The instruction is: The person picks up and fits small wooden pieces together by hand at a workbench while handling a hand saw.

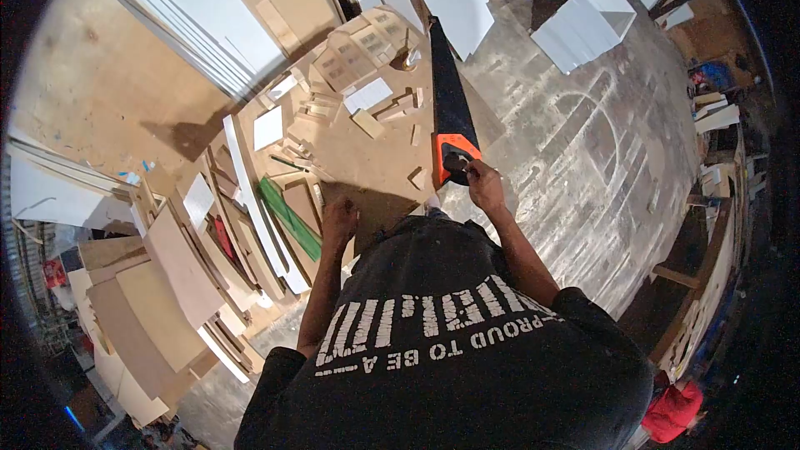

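Observation:
My right hand (pixel 485 186) is wrapped around the orange and black handle of a handsaw (pixel 452 92). The saw's dark blade points away from me along the right edge of the worktable (pixel 379 154). Over the near left part of that table, my left hand (pixel 340 218) has its fingers curled in a loose fist, and nothing shows in it. Close by on its left lie a green strip (pixel 289 218) and narrow wood offcuts. Farther across the tabletop are small wood blocks (pixel 367 123), a white rectangular piece (pixel 367 95) and a wooden model with window openings (pixel 357 54).
Boards and strips (pixel 179 262) are stacked to the left. Large white and brown sheets (pixel 225 12) lean at the back. On the concrete floor (pixel 575 175) to the right stands a white box-like piece (pixel 586 25). A wooden shelf frame (pixel 696 275) runs along the far right.

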A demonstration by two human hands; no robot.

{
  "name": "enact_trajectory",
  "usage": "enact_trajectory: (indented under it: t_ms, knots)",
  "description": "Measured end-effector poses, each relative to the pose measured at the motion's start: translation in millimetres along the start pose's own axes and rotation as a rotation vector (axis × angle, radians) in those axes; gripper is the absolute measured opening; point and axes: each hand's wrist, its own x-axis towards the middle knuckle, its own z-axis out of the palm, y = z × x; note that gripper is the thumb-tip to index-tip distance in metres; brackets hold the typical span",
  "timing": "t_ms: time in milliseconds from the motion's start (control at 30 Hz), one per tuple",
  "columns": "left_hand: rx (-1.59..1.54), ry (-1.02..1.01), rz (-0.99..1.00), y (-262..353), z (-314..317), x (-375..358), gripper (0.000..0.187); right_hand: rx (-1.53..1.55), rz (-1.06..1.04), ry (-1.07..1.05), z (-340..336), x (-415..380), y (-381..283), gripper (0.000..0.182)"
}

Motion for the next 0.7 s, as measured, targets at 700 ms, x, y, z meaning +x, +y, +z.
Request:
enact_trajectory:
  t_ms: [700]
  knots:
    - [-0.041, -0.125, -0.26, 44, -22, -9, 0.045, -0.569, -0.375, -0.288, 82, 82, -44, 0.043]
